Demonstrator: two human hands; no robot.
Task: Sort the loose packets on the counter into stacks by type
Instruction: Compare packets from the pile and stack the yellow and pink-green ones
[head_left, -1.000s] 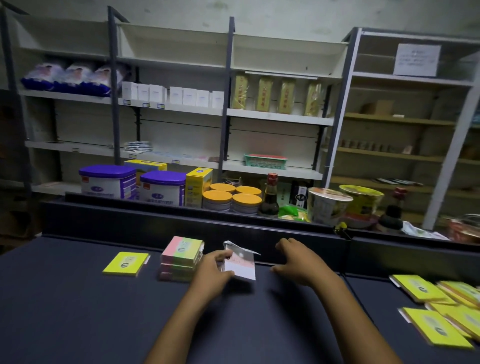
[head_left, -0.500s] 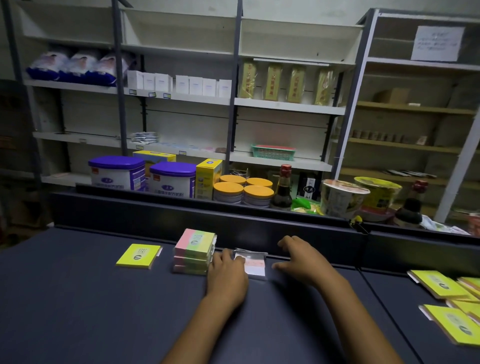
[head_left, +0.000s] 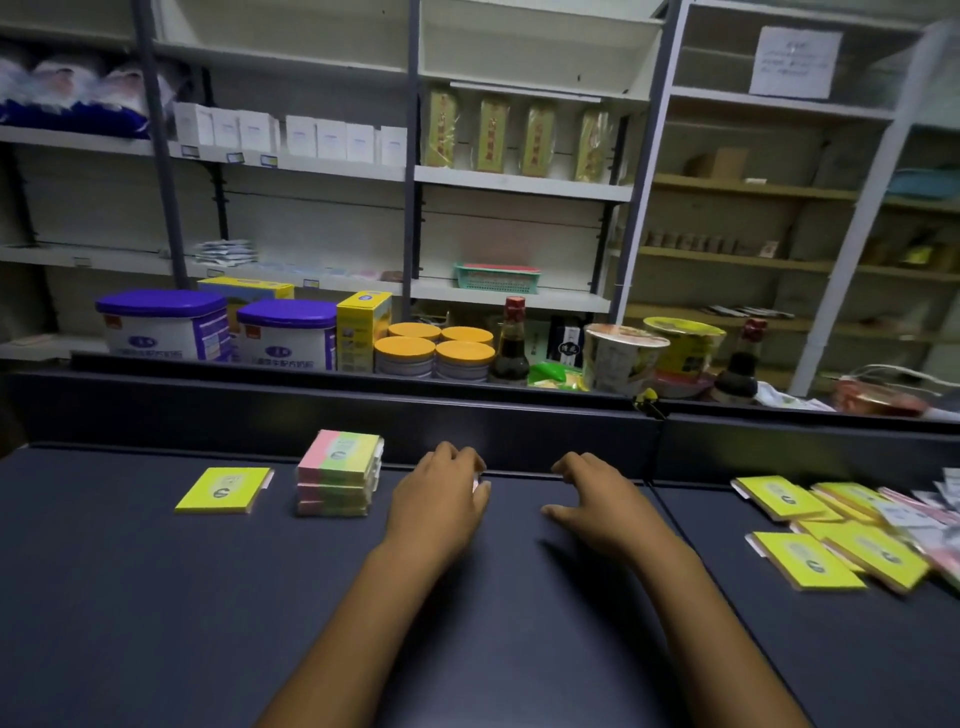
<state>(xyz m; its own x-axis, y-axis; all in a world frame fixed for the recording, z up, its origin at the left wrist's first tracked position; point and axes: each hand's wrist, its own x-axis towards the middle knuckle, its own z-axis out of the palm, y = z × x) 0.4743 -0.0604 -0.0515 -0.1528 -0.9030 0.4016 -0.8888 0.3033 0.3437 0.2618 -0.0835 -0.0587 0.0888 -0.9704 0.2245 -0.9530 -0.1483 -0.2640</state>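
My left hand lies over a small white-and-pink packet on the dark counter, fingers curled down on it; only a sliver of it shows at the fingertips. To its left stands a stack of pink-and-green packets. Further left lies a single yellow packet. My right hand rests on the counter beside the left one, fingers loosely bent, holding nothing. A loose pile of yellow packets lies at the right, with white and pink packets at its far edge.
A raised dark ledge runs along the back of the counter, just behind both hands. Behind it stand purple-lidded tins, orange-lidded jars, sauce bottles and noodle cups, with shelving beyond.
My left hand has lowered the white-and-pink packet from the air onto the counter and now covers it. My right hand has drifted slightly right. The view has shifted toward the right-hand pile.
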